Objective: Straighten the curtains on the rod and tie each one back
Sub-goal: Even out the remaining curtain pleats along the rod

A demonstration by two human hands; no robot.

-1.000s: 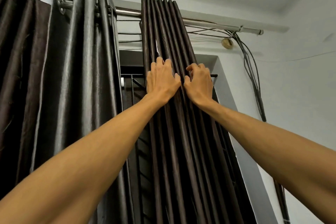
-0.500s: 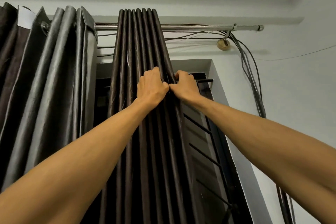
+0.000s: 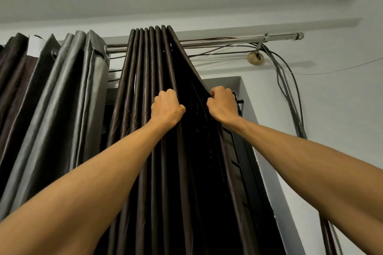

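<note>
1 rod (image 3: 228, 42) carries 1 grey curtain (image 3: 68, 93) and 1 brown curtain (image 3: 143, 64), whose pleats left grip (image 3: 167, 107) and right grip (image 3: 222, 103) both clench.

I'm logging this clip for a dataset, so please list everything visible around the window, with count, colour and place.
right curtain: one, dark brown, bunched in folds mid-rod
left curtain: one, grey to dark brown, gathered at the left of the rod
rod: one, silver metal, runs across above the window
cables: a bundle, grey, hanging from the rod's right end down the wall
round fitting: one, beige, on the wall under the rod
window frame: one, black, behind the right curtain
left hand: one, grips the right curtain's folds
right hand: one, grips the right curtain's right edge
</note>
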